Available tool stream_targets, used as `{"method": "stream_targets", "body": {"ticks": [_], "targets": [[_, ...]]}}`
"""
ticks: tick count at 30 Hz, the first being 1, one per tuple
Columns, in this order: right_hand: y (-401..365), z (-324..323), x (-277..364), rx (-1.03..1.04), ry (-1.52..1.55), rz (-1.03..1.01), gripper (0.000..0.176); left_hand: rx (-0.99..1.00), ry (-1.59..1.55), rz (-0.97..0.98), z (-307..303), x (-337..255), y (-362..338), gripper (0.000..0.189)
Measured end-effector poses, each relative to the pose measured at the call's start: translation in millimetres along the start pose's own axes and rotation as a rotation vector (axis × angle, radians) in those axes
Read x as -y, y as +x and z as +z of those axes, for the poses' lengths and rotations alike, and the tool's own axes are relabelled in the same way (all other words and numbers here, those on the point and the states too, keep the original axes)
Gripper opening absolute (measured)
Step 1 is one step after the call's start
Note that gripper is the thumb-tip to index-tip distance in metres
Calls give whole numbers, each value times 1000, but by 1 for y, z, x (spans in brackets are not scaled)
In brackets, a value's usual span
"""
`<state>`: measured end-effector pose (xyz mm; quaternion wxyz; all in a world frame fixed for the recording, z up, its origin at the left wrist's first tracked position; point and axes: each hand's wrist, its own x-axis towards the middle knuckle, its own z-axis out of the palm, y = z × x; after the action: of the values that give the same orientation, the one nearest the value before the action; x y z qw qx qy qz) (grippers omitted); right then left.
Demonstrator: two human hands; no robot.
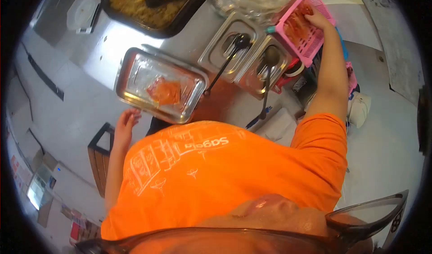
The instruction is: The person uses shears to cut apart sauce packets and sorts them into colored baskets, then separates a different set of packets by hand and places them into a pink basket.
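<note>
Bright glare, dark fisheye edges, perhaps slightly soft.

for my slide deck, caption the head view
Left hand at rectangular steel tray holding orange food, right hand reaching into pink plastic basket.

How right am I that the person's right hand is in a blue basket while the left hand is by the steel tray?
Nearly right, but the basket's colour is wrong. The head view shows the right hand in a pink basket, not a blue one. The left hand is by the steel tray, as you said.
</note>
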<state>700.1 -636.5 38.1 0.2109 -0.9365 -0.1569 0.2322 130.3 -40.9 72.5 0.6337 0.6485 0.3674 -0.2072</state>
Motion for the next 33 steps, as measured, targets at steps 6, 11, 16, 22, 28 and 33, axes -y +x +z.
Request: {"method": "stream_targets", "body": {"ticks": [6, 11, 16, 22, 28, 33], "targets": [[23, 10, -44, 160, 527, 66, 63, -107, 211, 117, 0, -38, 3, 22], [6, 19, 16, -79, 413, 197, 79, -160, 664, 460, 22, -39, 37, 32], [10, 23, 13, -154, 417, 199, 89, -269, 876, 548, 75, -52, 54, 53], [7, 27, -16, -342, 455, 185, 93, -220, 955, 469, 97, -42, 67, 40], [-37, 7, -2, -669, 197, 276, 74, -11, 910, 292, 93, -59, 63, 36], [-205, 44, 258, -612, 722, -177, 28, 69, 630, 316, 70, -53, 58, 32]]}}
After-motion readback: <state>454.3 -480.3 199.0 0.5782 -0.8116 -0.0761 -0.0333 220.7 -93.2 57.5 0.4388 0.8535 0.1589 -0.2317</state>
